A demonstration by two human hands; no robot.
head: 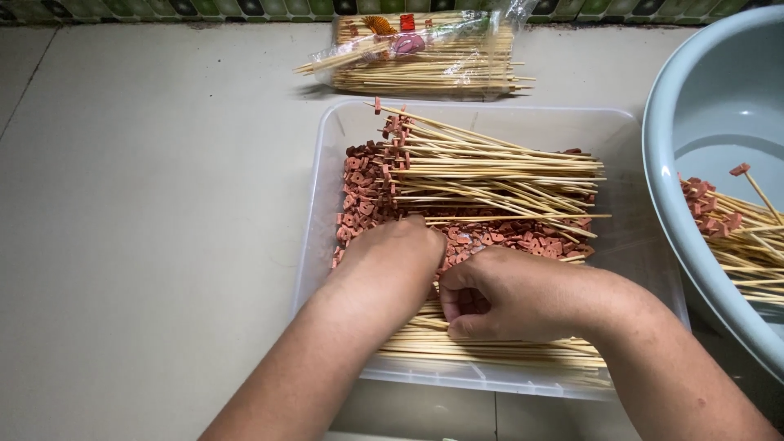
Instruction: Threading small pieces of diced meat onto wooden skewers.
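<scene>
Both hands work inside a clear plastic tray [327, 163] that sits on a pale tiled floor [147, 204]. The left hand [392, 253] lies knuckles-up over a heap of small reddish-brown meat pieces [363, 192] at the tray's left side; its fingers curl down out of sight, so I cannot tell whether they grip anything. The right hand [510, 294] is curled with fingers and thumb pressed together, pinching among the bare bamboo skewers [490, 347] stacked along the tray's near edge. Farther back in the tray lies a fan of loaded skewers [498, 175], each with meat at its left tip. Beyond the tray, against the patterned wall base, lies 1 clear plastic packet of skewers [425, 61] with an orange, red and pink label at its top. At right, a grey-blue basin [694, 122] holds more finished skewers [735, 229].
</scene>
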